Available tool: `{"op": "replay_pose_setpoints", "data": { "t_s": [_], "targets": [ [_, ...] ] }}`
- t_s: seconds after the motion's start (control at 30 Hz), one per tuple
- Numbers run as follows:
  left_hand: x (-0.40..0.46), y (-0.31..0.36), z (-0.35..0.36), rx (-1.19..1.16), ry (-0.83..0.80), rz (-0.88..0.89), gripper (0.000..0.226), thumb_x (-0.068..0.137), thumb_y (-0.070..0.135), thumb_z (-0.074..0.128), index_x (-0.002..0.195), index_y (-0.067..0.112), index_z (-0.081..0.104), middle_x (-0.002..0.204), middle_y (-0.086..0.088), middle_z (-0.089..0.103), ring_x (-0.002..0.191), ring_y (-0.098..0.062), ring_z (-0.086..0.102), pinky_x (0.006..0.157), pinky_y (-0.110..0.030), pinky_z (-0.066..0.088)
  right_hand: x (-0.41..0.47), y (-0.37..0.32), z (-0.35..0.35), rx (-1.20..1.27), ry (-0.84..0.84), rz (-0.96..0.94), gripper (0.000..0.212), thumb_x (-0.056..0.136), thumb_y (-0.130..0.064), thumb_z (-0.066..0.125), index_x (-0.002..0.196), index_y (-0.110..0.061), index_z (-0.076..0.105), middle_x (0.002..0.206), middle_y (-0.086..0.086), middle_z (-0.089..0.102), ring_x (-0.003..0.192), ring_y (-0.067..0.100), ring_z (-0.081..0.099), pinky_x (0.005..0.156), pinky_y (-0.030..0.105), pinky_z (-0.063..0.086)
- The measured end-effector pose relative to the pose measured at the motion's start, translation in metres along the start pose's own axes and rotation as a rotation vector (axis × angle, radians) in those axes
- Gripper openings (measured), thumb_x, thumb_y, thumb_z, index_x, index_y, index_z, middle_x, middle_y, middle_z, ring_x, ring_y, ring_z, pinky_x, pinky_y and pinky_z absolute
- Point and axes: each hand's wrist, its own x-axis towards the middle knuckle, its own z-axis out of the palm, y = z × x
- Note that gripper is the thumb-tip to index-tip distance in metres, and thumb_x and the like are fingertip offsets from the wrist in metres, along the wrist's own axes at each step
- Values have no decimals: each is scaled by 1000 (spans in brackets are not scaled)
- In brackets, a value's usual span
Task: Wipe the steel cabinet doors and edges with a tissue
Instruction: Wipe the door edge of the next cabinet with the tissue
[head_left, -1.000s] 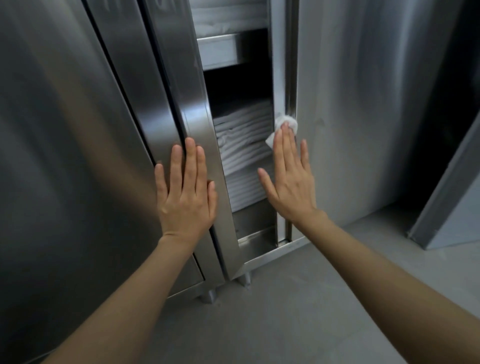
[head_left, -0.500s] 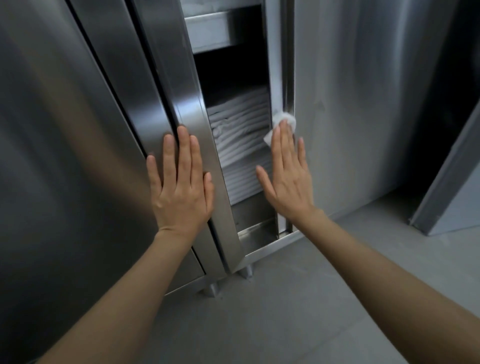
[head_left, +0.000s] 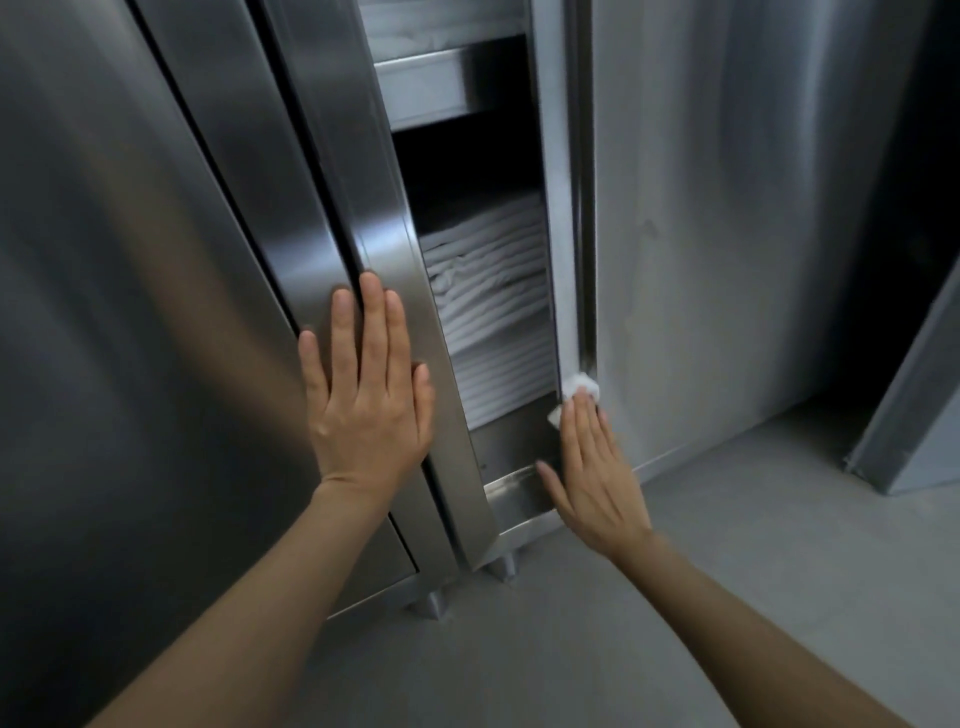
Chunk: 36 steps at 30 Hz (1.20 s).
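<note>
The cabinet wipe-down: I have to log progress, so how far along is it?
Done: no way to tell, since wiped steel looks no different here.
In hand: the right hand presses the tissue flat-fingered against the upright edge of the opening, low down near the bottom; the left hand lies flat on the left door.
Left: probably the door fronts and other edges.

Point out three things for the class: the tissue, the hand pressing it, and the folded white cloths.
tissue (head_left: 581, 385), head view, on its crumpled top above the fingertips.
right hand (head_left: 597, 473), head view, on its back.
folded white cloths (head_left: 488, 275), head view, on the stack's front folds.
</note>
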Motion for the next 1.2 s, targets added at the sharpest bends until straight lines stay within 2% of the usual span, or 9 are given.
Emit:
{"op": "replay_pose_setpoints", "data": {
  "t_s": [0.07,0.13,0.37,0.47,0.67,0.8,0.97,1.1,1.2],
  "targets": [
    [0,1,-1,-13,0,-1,65,104,31,28,157,4,1,161,-14,12,151,-23,-14,123,-45,-7,42,-1,-16,21,114,-8,71,104,-40,34,153,4,8,159,20,11,151,29,11,125,40,11],
    [1,0,-1,-21,-5,-5,65,104,31,28,157,5,0,161,-15,11,151,-23,-15,123,-45,-7,48,-2,-19,22,130,-1,71,104,-41,33,153,5,9,160,21,10,152,29,8,125,41,10],
    [1,0,-2,3,-13,6,67,104,32,28,156,5,-4,160,-15,10,150,-23,-20,122,-44,-10,-74,0,30,-51,-193,21,77,104,-53,24,153,4,9,160,22,14,147,35,28,123,39,13],
    [1,1,-2,6,-16,1,65,104,32,27,156,4,-2,160,-15,10,150,-23,-19,122,-44,-9,-39,-3,17,-22,-98,18,76,104,-51,27,153,5,9,160,23,13,149,34,21,124,38,10],
    [0,0,-3,-25,-19,-4,66,104,31,30,157,4,1,161,-15,9,151,-24,-15,122,-46,-7,112,-6,-60,53,225,-28,71,106,-47,27,153,5,14,160,18,11,150,24,10,124,35,-2],
    [-1,0,-1,-13,-12,4,65,104,32,31,157,3,6,165,-11,-11,152,-25,-10,123,-47,-4,97,-5,-55,23,202,-32,64,107,-41,26,153,2,13,160,15,13,151,23,11,124,36,-1],
    [0,0,0,-19,-7,4,65,104,32,30,157,3,7,165,-10,-13,152,-25,-9,123,-46,-5,48,7,-39,-43,49,-79,57,108,-36,17,155,-4,12,162,16,20,151,27,18,125,37,1],
    [0,0,1,-15,-1,-6,65,104,31,33,157,3,10,165,-10,-10,153,-25,-7,123,-47,-3,116,3,-79,43,198,-113,54,107,-29,25,153,-1,18,160,16,21,149,27,22,125,35,0],
    [0,-1,1,-18,-1,-8,65,103,31,35,157,3,13,166,-11,-7,153,-26,-4,123,-47,-1,145,4,-101,95,325,-156,46,109,-23,30,148,2,38,154,19,38,144,29,35,123,35,16]
  ]
}}
